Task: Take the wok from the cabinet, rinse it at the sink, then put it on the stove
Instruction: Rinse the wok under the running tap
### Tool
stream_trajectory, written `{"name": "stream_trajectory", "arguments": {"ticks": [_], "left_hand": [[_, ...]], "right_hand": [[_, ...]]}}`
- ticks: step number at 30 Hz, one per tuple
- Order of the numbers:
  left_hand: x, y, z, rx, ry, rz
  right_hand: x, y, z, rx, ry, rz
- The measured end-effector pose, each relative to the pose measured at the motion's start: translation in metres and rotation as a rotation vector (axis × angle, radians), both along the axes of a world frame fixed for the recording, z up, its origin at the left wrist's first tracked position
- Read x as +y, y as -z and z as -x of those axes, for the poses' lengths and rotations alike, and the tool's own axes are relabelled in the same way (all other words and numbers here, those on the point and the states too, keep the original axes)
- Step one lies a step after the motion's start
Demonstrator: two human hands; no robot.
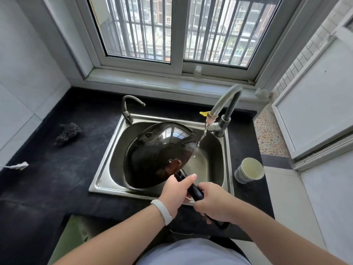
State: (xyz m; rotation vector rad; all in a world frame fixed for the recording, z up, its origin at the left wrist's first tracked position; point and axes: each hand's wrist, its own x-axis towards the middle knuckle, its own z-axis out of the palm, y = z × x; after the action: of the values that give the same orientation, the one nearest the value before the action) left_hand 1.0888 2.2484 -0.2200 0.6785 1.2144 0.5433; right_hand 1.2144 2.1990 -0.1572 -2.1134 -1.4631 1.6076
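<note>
- Over the sink [104, 180], the wok [152, 152] sits tilted inside the basin.
- Its handle [195, 190] runs from the bowl back toward the person.
- The left hand [176, 190] grips the handle nearest the bowl, and the right hand [214, 203] wraps the tail end.
- The water stream [202, 137] falls just beside the right rim, so the bowl probably needs swinging right.

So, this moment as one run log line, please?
step: rinse | wok tilted in sink | left hand, right hand hold handle | faucet running, stream by wok rim
</note>
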Motion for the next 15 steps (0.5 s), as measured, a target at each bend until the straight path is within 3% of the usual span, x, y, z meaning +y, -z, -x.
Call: {"name": "stream_trajectory", "arguments": {"ticks": [6,15], "left_hand": [[-0.006,-0.004,-0.011,0.154,0.056,-0.007],[-0.013,0.002,-0.015,0.088,-0.041,0.086]], "right_hand": [[-0.007,-0.004,-0.007,-0.338,-0.219,-0.138],[-0.017,-0.005,-0.006,-0.586,-0.423,-0.256]]}}
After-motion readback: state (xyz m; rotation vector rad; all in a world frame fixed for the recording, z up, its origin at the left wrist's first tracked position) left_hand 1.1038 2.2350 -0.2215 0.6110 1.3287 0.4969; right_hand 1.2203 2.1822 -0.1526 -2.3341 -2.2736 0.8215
